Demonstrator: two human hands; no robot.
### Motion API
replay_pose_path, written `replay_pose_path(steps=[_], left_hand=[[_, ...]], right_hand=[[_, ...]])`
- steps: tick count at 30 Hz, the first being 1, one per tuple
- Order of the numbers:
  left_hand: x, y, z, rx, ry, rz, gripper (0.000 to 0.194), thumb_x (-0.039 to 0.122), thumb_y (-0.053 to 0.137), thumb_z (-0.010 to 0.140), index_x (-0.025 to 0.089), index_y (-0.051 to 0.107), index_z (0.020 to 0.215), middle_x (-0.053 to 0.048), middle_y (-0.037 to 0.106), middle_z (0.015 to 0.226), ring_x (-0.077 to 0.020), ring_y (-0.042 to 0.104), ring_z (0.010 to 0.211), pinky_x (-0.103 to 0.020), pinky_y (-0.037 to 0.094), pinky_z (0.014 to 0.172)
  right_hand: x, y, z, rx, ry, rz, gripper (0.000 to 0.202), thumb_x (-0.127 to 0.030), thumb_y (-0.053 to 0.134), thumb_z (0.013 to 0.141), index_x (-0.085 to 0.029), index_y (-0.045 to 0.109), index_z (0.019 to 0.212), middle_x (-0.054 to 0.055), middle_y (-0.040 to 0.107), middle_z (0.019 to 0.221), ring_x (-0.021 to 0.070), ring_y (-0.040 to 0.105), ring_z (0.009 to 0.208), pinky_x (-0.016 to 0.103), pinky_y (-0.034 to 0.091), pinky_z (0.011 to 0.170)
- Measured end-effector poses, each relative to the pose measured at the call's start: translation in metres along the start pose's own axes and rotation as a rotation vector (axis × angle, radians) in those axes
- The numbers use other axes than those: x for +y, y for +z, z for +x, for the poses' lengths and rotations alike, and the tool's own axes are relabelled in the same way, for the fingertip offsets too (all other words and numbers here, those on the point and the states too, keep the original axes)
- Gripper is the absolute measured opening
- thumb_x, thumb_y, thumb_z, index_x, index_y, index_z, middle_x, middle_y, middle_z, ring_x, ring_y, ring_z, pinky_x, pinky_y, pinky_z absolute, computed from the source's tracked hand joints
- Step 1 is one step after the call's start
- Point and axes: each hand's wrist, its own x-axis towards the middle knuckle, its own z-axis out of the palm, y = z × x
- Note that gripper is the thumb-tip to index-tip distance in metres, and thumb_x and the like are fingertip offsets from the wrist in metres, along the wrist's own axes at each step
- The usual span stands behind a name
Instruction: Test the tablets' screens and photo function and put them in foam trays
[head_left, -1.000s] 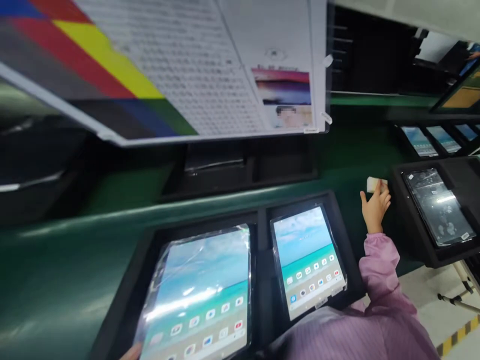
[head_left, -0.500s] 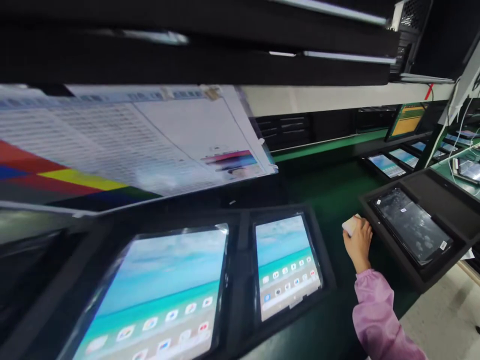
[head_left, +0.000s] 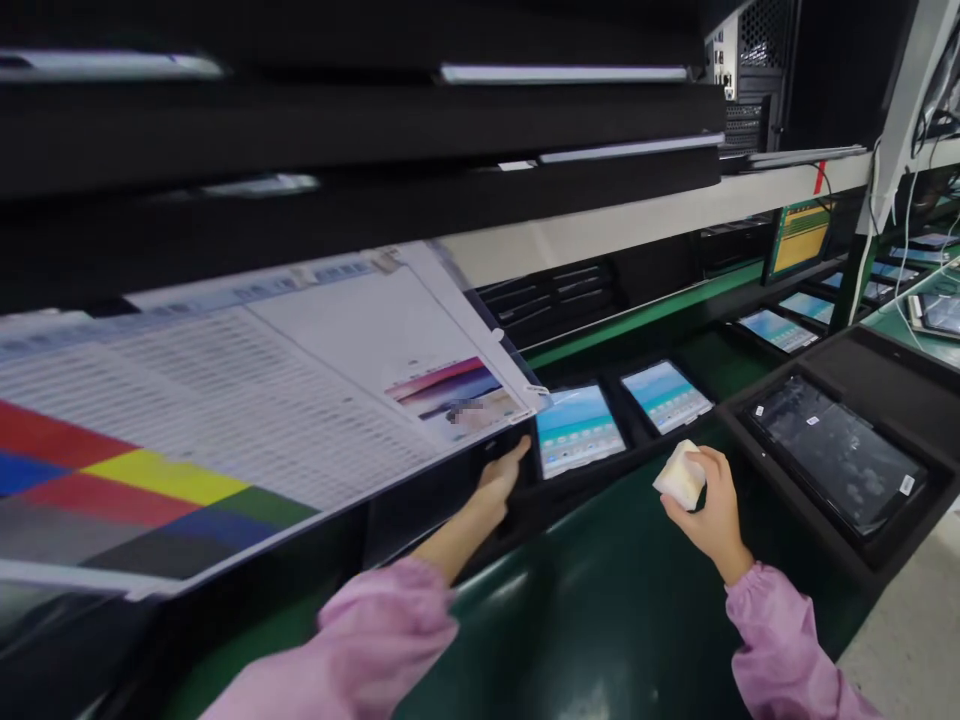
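In the head view, my left hand [head_left: 499, 488] is at the left end of a black foam tray [head_left: 525, 492], closed on its edge; some fingers are hidden. Two lit tablets lie in that tray, a left tablet [head_left: 579, 430] and a right tablet [head_left: 667, 396], both showing a blue sea wallpaper with icons. My right hand [head_left: 712, 510] pinches a small white block [head_left: 681, 475], perhaps a wiping pad, above the green work surface [head_left: 592, 590]. To its right, a dark tablet [head_left: 836, 450] with small white labels lies in another black foam tray [head_left: 911, 390].
A printed sheet [head_left: 337, 370] with colour blocks hangs at the left, partly over the tray. Black trays with tablets are stacked on a shelf [head_left: 600, 225] above. Farther back are more lit tablets [head_left: 776, 328], a yellow-green framed board [head_left: 801, 238], a post and white cables.
The tray with the two lit tablets has moved away from me, toward the back right. My left hand has come into view at its edge. My right hand has lifted the white block.
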Motion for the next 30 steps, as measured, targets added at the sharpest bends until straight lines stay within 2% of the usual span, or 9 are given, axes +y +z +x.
replay_pose_path(steps=[5, 9, 11, 13, 17, 21, 23, 26, 30], left_hand=[[0.041, 0.083, 0.008, -0.302, 0.026, -0.084, 0.073, 0.072, 0.043, 0.101, 0.01, 0.071, 0.129, -0.024, 0.075, 0.131, -0.0342, 0.075, 0.12, -0.042, 0.064, 0.095], [0.061, 0.097, 0.008, -0.422, 0.177, -0.117, 0.072, 0.073, 0.042, 0.101, 0.013, 0.077, 0.122, -0.023, 0.068, 0.145, -0.033, 0.068, 0.133, -0.04, 0.061, 0.102], [0.06, 0.086, 0.009, -0.415, 0.263, -0.111, 0.072, 0.073, 0.041, 0.1, 0.016, 0.076, 0.125, -0.019, 0.064, 0.153, -0.0321, 0.063, 0.141, -0.04, 0.058, 0.107], [0.049, 0.068, 0.004, -0.41, 0.311, -0.063, 0.073, 0.077, 0.049, 0.092, 0.017, 0.077, 0.122, -0.017, 0.073, 0.14, -0.0341, 0.066, 0.135, -0.043, 0.057, 0.108], [-0.008, 0.013, -0.023, -0.33, 0.345, 0.089, 0.064, 0.078, 0.074, 0.062, 0.022, 0.08, 0.095, -0.013, 0.082, 0.104, -0.0407, 0.072, 0.113, -0.053, 0.052, 0.11], [-0.088, -0.051, -0.062, 0.037, 0.445, 0.289, 0.053, 0.073, 0.068, 0.071, 0.023, 0.074, 0.089, -0.016, 0.076, 0.11, -0.0446, 0.064, 0.12, -0.059, 0.043, 0.117], [-0.121, -0.071, -0.082, 0.242, 0.453, 0.45, 0.052, 0.068, 0.063, 0.079, 0.021, 0.074, 0.095, -0.019, 0.074, 0.115, -0.0459, 0.063, 0.119, -0.059, 0.045, 0.111], [-0.145, -0.074, -0.102, 0.317, 0.371, 0.573, 0.047, 0.056, 0.067, 0.083, 0.018, 0.076, 0.109, -0.022, 0.074, 0.119, -0.0471, 0.061, 0.122, -0.058, 0.046, 0.105], [-0.131, -0.059, -0.1, 0.297, 0.345, 0.502, 0.027, 0.039, 0.067, 0.091, 0.019, 0.077, 0.104, -0.017, 0.075, 0.116, -0.0397, 0.062, 0.118, -0.057, 0.037, 0.113]], right_hand=[[0.001, 0.0, 0.002, -0.005, -0.031, -0.041, 0.058, -0.036, 0.076, 0.084, -0.025, 0.057, 0.137, 0.013, 0.061, 0.131, 0.0296, 0.068, 0.119, 0.047, 0.061, 0.098], [0.003, 0.0, 0.004, -0.033, -0.033, -0.078, 0.057, -0.033, 0.077, 0.082, -0.025, 0.058, 0.136, 0.013, 0.062, 0.13, 0.0285, 0.068, 0.118, 0.045, 0.062, 0.098], [0.003, 0.0, 0.004, -0.054, -0.026, -0.089, 0.057, -0.032, 0.078, 0.082, -0.025, 0.059, 0.135, 0.012, 0.062, 0.13, 0.028, 0.068, 0.118, 0.044, 0.061, 0.099], [0.003, 0.001, 0.004, -0.078, -0.015, -0.1, 0.056, -0.032, 0.078, 0.083, -0.025, 0.06, 0.135, 0.012, 0.062, 0.13, 0.0277, 0.067, 0.119, 0.043, 0.061, 0.1], [0.008, 0.003, 0.002, -0.132, 0.017, -0.136, 0.053, -0.032, 0.077, 0.084, -0.026, 0.062, 0.134, 0.012, 0.062, 0.132, 0.0288, 0.064, 0.119, 0.046, 0.058, 0.103], [0.021, 0.006, 0.0, -0.152, 0.056, -0.199, 0.055, -0.033, 0.075, 0.085, -0.024, 0.062, 0.137, 0.015, 0.06, 0.137, 0.033, 0.06, 0.121, 0.054, 0.053, 0.105], [0.029, 0.008, 0.0, -0.153, 0.056, -0.223, 0.055, -0.036, 0.073, 0.087, -0.023, 0.061, 0.139, 0.016, 0.059, 0.139, 0.0342, 0.058, 0.121, 0.055, 0.051, 0.106], [0.037, 0.011, 0.001, -0.157, 0.025, -0.243, 0.054, -0.041, 0.071, 0.089, -0.021, 0.062, 0.138, 0.018, 0.057, 0.138, 0.0347, 0.057, 0.119, 0.056, 0.05, 0.105], [0.043, 0.01, 0.005, -0.146, -0.033, -0.264, 0.052, -0.044, 0.069, 0.089, -0.019, 0.063, 0.135, 0.02, 0.055, 0.139, 0.0366, 0.055, 0.125, 0.057, 0.047, 0.108]])
